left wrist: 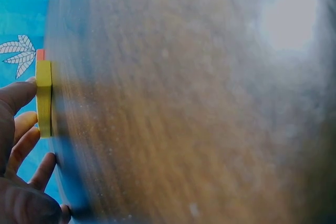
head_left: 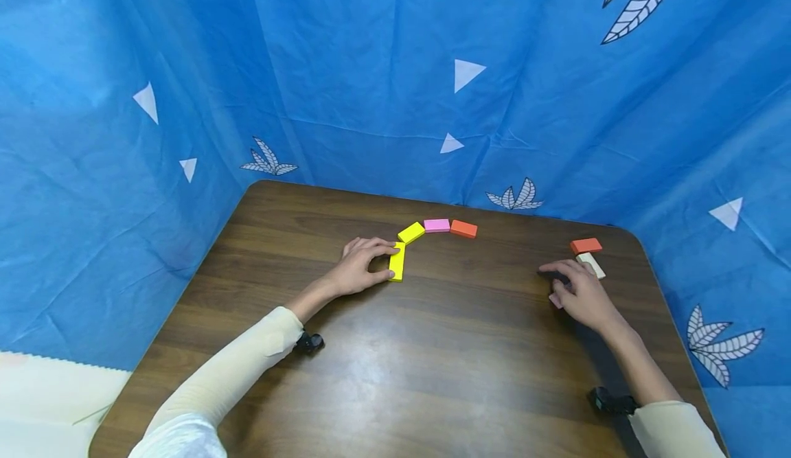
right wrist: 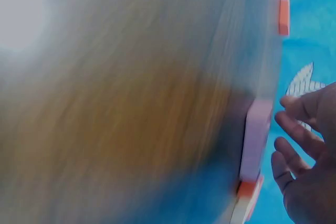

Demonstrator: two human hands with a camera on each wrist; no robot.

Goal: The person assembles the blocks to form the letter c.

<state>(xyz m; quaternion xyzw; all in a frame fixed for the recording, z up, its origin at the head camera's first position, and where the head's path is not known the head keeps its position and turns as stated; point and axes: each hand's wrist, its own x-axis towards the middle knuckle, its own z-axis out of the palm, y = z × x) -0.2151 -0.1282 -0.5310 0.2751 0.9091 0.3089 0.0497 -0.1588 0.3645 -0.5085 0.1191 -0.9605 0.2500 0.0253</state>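
Observation:
My left hand (head_left: 355,267) holds a yellow rectangular block (head_left: 397,261) lengthwise, thumb at its near end and a finger at its far end. That block (left wrist: 45,98) lies flat on the table in the left wrist view. Its far end meets an angled second yellow block (head_left: 411,232), followed in a curve by a pink block (head_left: 437,225) and an orange block (head_left: 464,229). Over on the right, my right hand (head_left: 583,294) hovers around another pink block (head_left: 555,301), partly hidden under it. In the right wrist view, bent fingers stand slightly apart from this pink block (right wrist: 256,140).
Just beyond the right hand lie a cream block (head_left: 591,265) and an orange-red block (head_left: 586,245). The brown wooden table (head_left: 432,369) has rounded far corners. Blue patterned cloth (head_left: 371,87) hangs behind it and along both sides.

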